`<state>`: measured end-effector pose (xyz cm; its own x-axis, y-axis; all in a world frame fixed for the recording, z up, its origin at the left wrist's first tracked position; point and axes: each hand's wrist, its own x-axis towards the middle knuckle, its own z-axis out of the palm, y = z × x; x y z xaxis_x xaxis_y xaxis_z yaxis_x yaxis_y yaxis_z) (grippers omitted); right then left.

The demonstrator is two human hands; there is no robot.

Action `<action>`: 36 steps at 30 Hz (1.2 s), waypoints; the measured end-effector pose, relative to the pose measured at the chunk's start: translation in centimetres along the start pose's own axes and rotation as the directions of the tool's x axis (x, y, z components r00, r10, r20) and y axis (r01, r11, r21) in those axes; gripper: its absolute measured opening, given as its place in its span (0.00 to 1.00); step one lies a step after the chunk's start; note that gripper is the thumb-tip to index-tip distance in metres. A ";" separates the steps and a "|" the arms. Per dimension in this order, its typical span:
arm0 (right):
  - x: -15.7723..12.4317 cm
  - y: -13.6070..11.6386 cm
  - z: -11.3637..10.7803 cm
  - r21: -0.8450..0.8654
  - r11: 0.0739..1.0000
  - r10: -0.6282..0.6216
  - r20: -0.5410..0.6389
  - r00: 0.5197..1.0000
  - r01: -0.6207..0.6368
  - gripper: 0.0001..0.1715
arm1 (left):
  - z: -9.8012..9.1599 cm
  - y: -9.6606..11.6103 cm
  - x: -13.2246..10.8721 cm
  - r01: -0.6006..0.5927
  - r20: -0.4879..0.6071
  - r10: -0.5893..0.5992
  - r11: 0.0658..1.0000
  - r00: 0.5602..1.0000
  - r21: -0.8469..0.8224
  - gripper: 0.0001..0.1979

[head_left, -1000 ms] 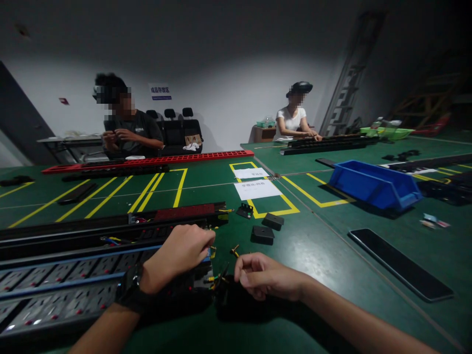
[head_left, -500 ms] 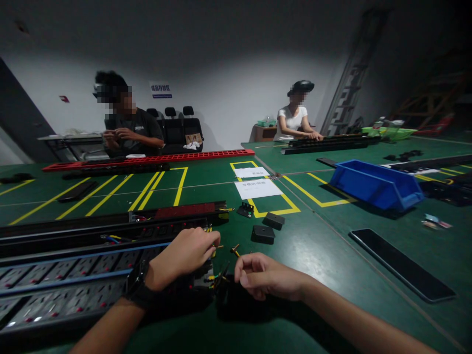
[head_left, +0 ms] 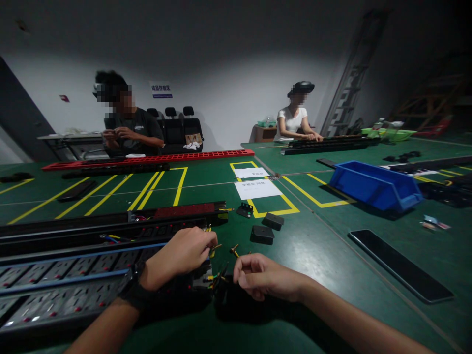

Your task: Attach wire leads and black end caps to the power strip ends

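Long black power strips (head_left: 92, 265) with sockets and red dots lie side by side at the left. My left hand (head_left: 184, 253), with a black watch on the wrist, rests over their right ends, its fingers pinched at small wires there; what exactly they hold is too small to make out. Just right of the strip ends is my right hand (head_left: 258, 276), its fingers curled together beside yellow-green wires (head_left: 212, 279). Whatever lies between those fingers is hidden. A small brass-coloured piece (head_left: 234, 250) shows above the right fingertips.
Two small black blocks (head_left: 262, 235) and a black bracket (head_left: 245, 210) lie beyond my hands. At the right are a phone-like black slab (head_left: 400, 265) and a blue bin (head_left: 376, 186). White papers (head_left: 258, 189) lie mid-table. Two people sit across, behind a red rail (head_left: 177, 157).
My left hand and its wrist have shifted slightly left. My right hand has barely moved.
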<state>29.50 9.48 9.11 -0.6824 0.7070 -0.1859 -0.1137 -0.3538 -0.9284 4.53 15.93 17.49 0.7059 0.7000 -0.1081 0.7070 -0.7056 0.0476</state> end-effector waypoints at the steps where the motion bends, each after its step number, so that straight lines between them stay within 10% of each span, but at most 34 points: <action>1: 0.0 0.0 0.0 0.000 1.000 0.004 -0.002 1.000 -0.004 0.27 | 0.1 0.0 0.0 0.000 0.002 0.000 1.000 1.000 -0.011 0.14; 36: 0.0 0.3 -0.2 -0.017 1.000 0.003 -0.010 1.000 -0.003 0.26 | 0.8 -0.3 0.5 0.091 -0.001 -0.094 0.970 0.996 -0.226 0.13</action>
<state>29.60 9.46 8.76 -0.6753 0.7122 -0.1920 -0.0996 -0.3459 -0.9330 4.64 16.39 16.66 0.6362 0.7634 -0.1114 0.7599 -0.5953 0.2610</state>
